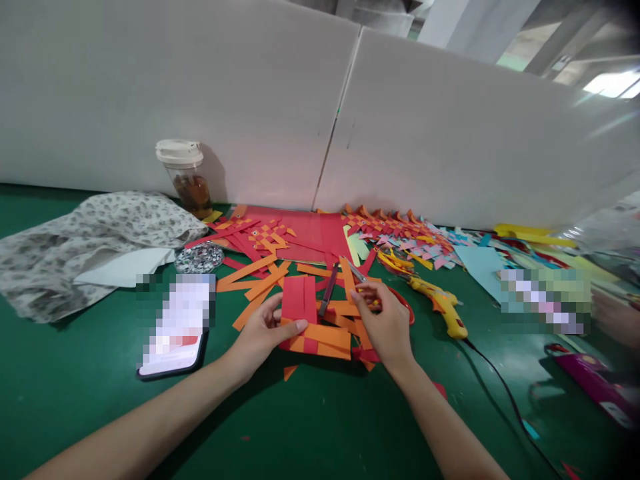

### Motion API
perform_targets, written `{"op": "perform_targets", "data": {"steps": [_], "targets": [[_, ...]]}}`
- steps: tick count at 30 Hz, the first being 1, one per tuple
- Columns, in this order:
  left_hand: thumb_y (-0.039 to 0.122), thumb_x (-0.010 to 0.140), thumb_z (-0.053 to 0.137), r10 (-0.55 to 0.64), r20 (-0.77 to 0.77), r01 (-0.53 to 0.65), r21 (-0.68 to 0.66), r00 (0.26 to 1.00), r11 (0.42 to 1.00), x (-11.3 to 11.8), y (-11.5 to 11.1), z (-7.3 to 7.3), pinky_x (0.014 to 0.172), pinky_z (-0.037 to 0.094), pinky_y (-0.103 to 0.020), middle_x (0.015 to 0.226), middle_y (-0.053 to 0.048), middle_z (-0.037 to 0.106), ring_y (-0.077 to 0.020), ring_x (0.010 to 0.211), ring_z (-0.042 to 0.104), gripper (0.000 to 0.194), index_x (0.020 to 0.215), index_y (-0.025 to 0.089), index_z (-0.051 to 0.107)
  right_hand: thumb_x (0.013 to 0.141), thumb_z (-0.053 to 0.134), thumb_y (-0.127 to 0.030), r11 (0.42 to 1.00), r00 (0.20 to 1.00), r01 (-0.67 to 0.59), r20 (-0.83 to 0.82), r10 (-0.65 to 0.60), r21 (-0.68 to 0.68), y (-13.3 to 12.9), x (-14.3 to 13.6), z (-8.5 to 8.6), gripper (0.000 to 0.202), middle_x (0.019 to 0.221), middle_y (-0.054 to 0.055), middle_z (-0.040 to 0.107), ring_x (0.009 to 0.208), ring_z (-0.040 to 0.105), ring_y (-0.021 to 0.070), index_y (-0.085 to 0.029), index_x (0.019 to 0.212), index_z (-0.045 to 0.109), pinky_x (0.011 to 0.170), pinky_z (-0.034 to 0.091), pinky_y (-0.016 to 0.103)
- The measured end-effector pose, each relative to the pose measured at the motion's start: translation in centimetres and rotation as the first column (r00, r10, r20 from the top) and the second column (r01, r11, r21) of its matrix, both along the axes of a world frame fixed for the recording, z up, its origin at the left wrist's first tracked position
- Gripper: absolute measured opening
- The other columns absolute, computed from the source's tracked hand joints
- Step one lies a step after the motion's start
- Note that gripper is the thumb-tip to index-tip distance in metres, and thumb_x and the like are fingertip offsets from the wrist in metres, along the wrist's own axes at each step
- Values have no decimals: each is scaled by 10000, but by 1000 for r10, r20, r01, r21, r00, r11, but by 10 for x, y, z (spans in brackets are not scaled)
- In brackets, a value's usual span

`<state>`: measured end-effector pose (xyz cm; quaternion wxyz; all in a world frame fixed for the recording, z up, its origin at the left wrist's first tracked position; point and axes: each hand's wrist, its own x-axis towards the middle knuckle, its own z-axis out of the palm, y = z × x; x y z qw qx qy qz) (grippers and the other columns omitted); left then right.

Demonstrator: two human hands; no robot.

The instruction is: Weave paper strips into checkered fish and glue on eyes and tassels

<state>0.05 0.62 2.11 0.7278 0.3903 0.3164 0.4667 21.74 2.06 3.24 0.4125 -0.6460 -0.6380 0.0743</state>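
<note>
My left hand (pixel 265 328) pinches a folded piece of red and orange paper strips, its thumb on top. The red strip (pixel 299 299) stands upward and the orange strip (pixel 330 340) runs to the right, crossing each other at the thumb. My right hand (pixel 383 320) is curled, thumb and forefinger closed at the lower end of a narrow orange paper strip (pixel 347 277). Scissors with a red handle (pixel 411 311) lie behind this hand, partly hidden by it. Under and around both hands are loose orange strips (pixel 265 283) and a dark slim tool (pixel 328 291).
Fish-like woven paper pieces (pixel 270 235) lie on red sheets (pixel 305 230) against the white partition (pixel 200 80). A yellow glue gun (pixel 443 303) with a cord lies right. A phone (pixel 175 327), patterned cloth (pixel 100 227) and lidded cup (pixel 187 180) stand left. Another person's blurred hand (pixel 617 320) shows far right.
</note>
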Motion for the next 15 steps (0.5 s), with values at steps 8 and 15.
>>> {"op": "perform_targets", "data": {"steps": [8, 15], "targets": [[226, 665, 813, -94, -53, 94, -1, 994, 996, -1, -3, -5, 772, 544, -329, 943, -68, 740, -227, 853, 703, 623, 1216, 185, 526, 904, 530, -279, 968, 988, -86, -103, 113, 238, -3, -2, 3, 195, 950, 63, 652, 854, 625, 182, -211, 1021, 670, 705, 506, 295], [222, 720, 774, -118, -37, 120, 79, 992, 990, 1, -4, -10, 812, 531, -314, 986, -59, 734, -198, 895, 694, 493, 1171, 194, 576, 907, 502, -186, 893, 996, -71, 80, 40, 445, -7, -5, 7, 235, 916, 64, 599, 871, 608, 188, -214, 1014, 710, 756, 518, 334]]}}
